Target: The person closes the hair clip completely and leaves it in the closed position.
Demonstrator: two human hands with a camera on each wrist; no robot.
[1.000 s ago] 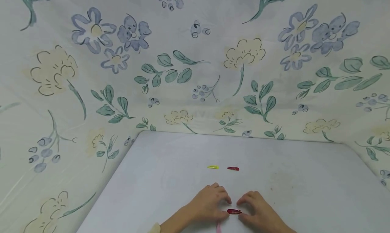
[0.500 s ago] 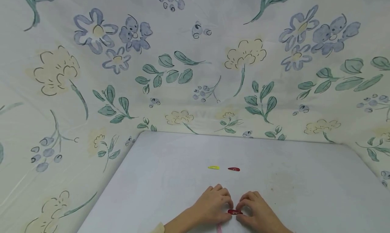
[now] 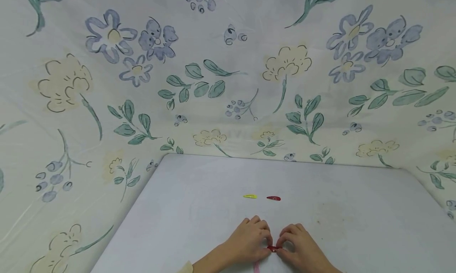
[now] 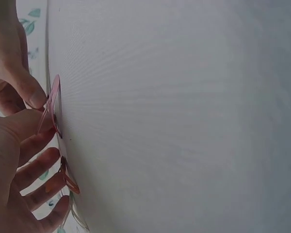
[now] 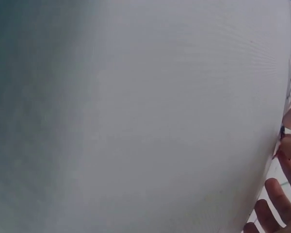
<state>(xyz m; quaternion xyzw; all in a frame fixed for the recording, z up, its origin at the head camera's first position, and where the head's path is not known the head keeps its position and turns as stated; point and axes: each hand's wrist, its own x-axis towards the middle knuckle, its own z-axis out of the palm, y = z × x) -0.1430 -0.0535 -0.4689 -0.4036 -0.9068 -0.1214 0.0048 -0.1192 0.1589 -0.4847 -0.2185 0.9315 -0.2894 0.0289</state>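
Observation:
Close to the near edge in the head view, a dark red snap hair clip (image 3: pixel 273 249) lies between my hands. My left hand (image 3: pixel 250 238) pinches its left end with thumb and forefinger. At the other end, the thumb and forefinger of my right hand (image 3: pixel 302 244) do the same. Fingers hide both ends of the clip. A pink hair clip (image 3: pixel 256 267) shows below my left wrist; in the left wrist view this pink clip (image 4: pixel 56 103) stands out in front of the fingers. The right wrist view catches only the fingers (image 5: pixel 280 196) of a hand at its right edge.
Farther back on the white tabletop (image 3: pixel 185 209) lie a yellow hair clip (image 3: pixel 250 196) and another dark red hair clip (image 3: pixel 273 198). An orange clip (image 4: pixel 70 182) and a pale clip (image 4: pixel 78 219) appear low in the left wrist view. Flowered cloth (image 3: pixel 228 86) surrounds the table.
Both hands have drawn together on the red clip. The right thumb and forefinger have closed on its right end, and more of the clip is now covered. The clips farther back stay put.

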